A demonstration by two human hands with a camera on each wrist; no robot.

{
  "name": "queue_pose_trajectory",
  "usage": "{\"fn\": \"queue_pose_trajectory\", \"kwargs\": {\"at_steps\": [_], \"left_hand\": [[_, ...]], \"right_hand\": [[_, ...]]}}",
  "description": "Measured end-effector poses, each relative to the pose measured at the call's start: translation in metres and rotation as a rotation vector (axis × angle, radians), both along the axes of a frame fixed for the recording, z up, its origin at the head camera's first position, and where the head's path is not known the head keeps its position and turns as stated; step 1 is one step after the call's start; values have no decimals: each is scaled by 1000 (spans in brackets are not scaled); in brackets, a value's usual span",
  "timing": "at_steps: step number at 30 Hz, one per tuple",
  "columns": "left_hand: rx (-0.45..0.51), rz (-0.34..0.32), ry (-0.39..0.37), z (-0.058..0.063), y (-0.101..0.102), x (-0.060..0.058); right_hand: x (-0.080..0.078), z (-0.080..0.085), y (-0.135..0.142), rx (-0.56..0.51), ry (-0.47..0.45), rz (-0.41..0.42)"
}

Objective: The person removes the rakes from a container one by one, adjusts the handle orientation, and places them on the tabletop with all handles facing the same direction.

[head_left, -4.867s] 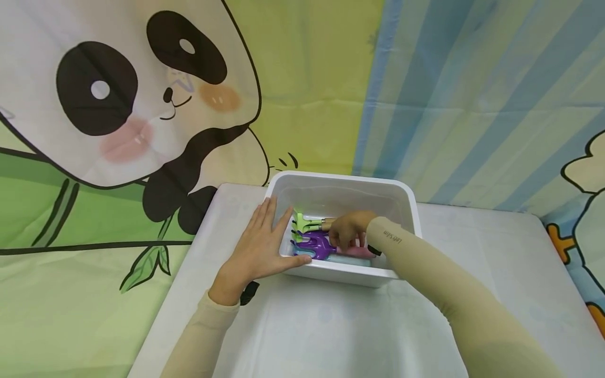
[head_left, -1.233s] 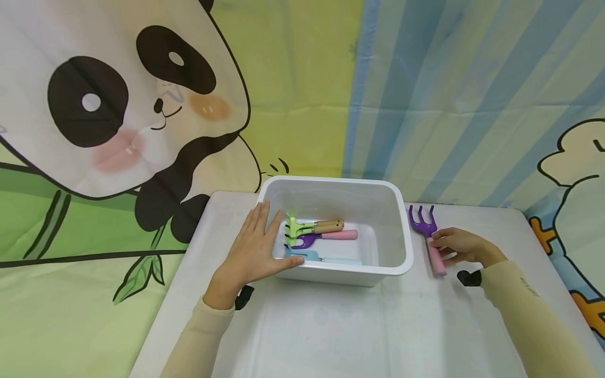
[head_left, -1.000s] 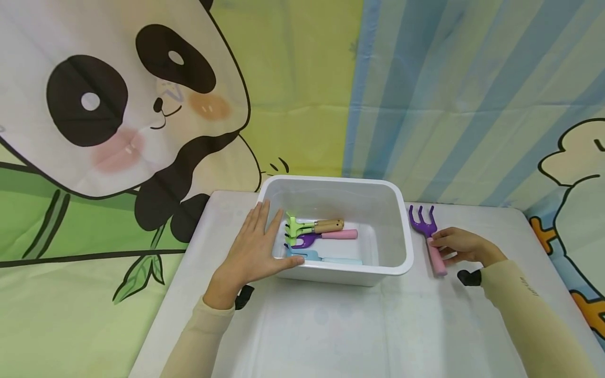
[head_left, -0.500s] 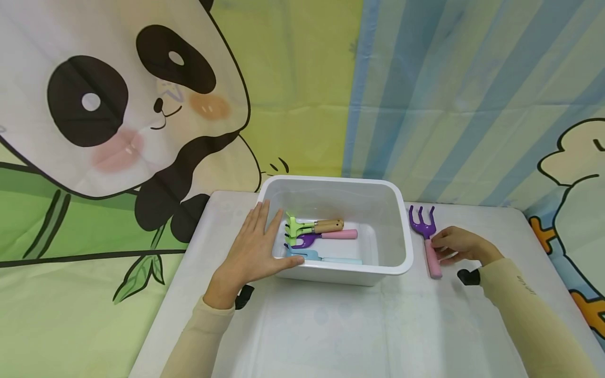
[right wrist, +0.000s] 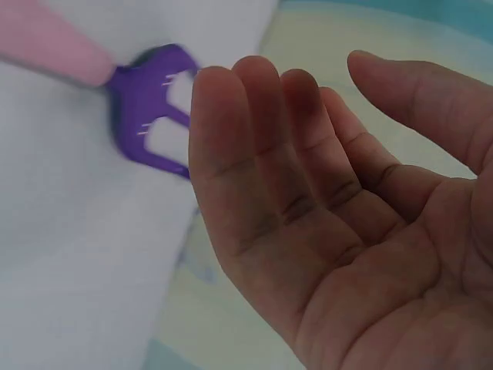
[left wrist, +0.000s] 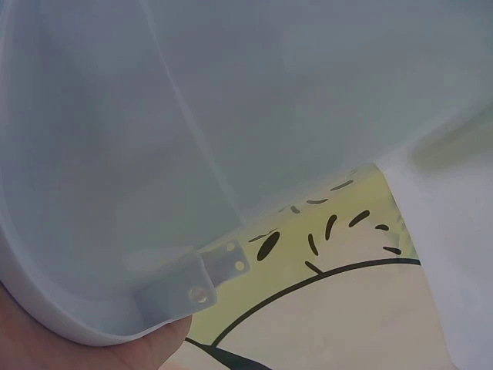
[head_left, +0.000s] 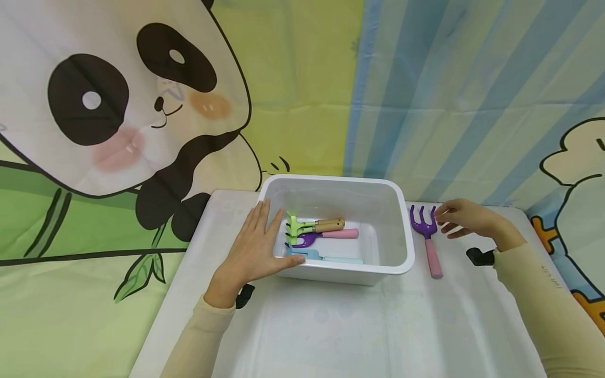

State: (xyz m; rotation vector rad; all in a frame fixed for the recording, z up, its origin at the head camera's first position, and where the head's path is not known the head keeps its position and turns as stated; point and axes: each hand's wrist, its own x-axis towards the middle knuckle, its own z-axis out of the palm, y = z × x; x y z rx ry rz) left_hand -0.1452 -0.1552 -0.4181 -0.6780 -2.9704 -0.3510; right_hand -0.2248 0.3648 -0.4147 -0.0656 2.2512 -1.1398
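Observation:
My left hand [head_left: 252, 247] rests with spread, straight fingers on the left end of a white plastic bin [head_left: 337, 268]; the left wrist view shows part of it against the bin's wall [left wrist: 108, 193]. To the bin's right, a hand fork [head_left: 431, 252] with purple tines and a pink handle lies on the table, tines toward the wall. My right hand [head_left: 472, 218] hovers beside those tines, fingers loosely bent and holding nothing. In the right wrist view, the fingers of my right hand [right wrist: 331, 200] hide part of the purple tines.
Inside the bin lie a green rake [head_left: 295, 227] with a wooden handle, a purple tool with a pink handle [head_left: 340, 233], and a light blue tool [head_left: 331, 259]. A white cloth covers the table [head_left: 331, 325]. Behind it hangs a printed panda curtain [head_left: 302, 94].
My right hand brought the purple-and-pink hand fork out of the bin to the table at right, straightened it, then let go and moved up beside its tines. The left hand stayed on the bin.

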Motion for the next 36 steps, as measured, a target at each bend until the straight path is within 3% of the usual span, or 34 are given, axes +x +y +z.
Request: {"fn": "queue_pose_trajectory", "kwargs": {"at_steps": [12, 21, 28, 36], "left_hand": [[3, -9, 10, -1, 0, 0], [-1, -5, 15, 0, -1, 0], [5, -5, 13, -1, -1, 0], [10, 3, 4, -1, -2, 0]], "right_hand": [[-1, 72, -41, -2, 167, 121], [-8, 126, -105, -29, 216, 265], [-23, 135, -154, -42, 183, 357], [-41, 113, -208, -46, 144, 518]]}}
